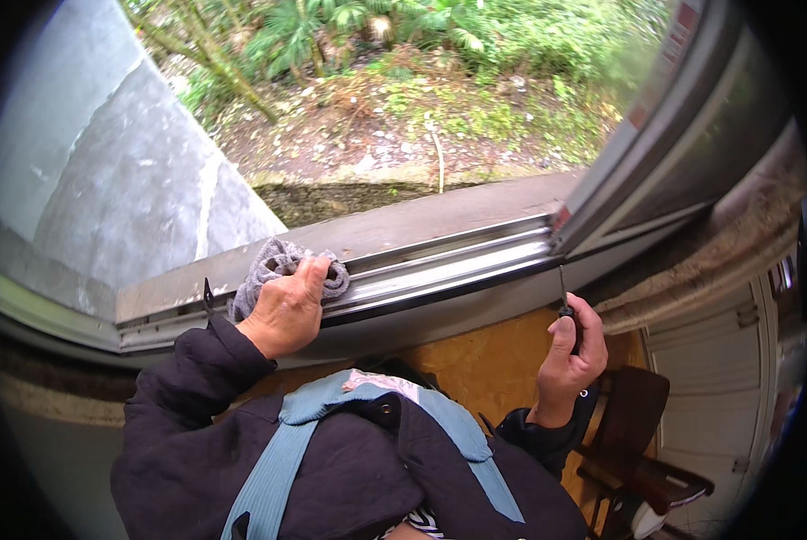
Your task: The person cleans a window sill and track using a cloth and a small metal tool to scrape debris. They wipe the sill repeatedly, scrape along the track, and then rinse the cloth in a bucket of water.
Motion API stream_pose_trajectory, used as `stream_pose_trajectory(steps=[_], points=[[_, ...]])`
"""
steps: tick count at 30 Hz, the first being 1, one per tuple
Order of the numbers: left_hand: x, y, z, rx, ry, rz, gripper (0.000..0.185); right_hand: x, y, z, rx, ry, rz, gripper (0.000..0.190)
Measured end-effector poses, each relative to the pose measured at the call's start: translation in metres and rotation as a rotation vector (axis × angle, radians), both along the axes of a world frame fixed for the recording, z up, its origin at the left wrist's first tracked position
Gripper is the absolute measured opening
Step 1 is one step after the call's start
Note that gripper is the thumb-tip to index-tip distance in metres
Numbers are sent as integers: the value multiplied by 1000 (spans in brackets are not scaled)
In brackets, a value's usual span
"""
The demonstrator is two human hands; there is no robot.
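Note:
A bunched grey cloth (289, 263) is in the grip of my left hand (285, 307), pressed onto the metal window track (444, 273). The cloth hides part of the track's left portion. Farther right, my right hand (575, 358) holds a thin screwdriver (564, 297) by its dark handle, mostly hidden in my fingers. Its slim shaft points up, with the tip near the lower corner of the sliding window frame (599, 182). I cannot tell whether the tip touches anything.
A concrete ledge (437, 209) lies outside the track, with a grey wall (133, 162) at the left. Beyond are soil and plants (403, 101). Indoors, a dark wooden chair (629, 425) stands at the lower right by a pale cabinet (710, 364).

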State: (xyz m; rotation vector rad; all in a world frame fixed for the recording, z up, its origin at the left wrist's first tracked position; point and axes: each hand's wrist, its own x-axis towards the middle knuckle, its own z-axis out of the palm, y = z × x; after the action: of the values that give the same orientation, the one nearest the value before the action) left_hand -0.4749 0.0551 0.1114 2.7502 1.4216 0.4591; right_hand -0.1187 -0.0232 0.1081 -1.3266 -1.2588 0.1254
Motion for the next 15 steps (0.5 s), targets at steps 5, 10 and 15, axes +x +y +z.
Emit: stream_pose_trajectory(steps=[5,10,15], points=[[-56,-25,-5,5,-33,176,53,-14,20,-5,23,15,89,21],[-110,-46,-8,38,55,404,49,-14,30,-11,28,10,140,20],[-177,-57,-6,80,-1,633,39,-8,34,-14,4,48,150,21]])
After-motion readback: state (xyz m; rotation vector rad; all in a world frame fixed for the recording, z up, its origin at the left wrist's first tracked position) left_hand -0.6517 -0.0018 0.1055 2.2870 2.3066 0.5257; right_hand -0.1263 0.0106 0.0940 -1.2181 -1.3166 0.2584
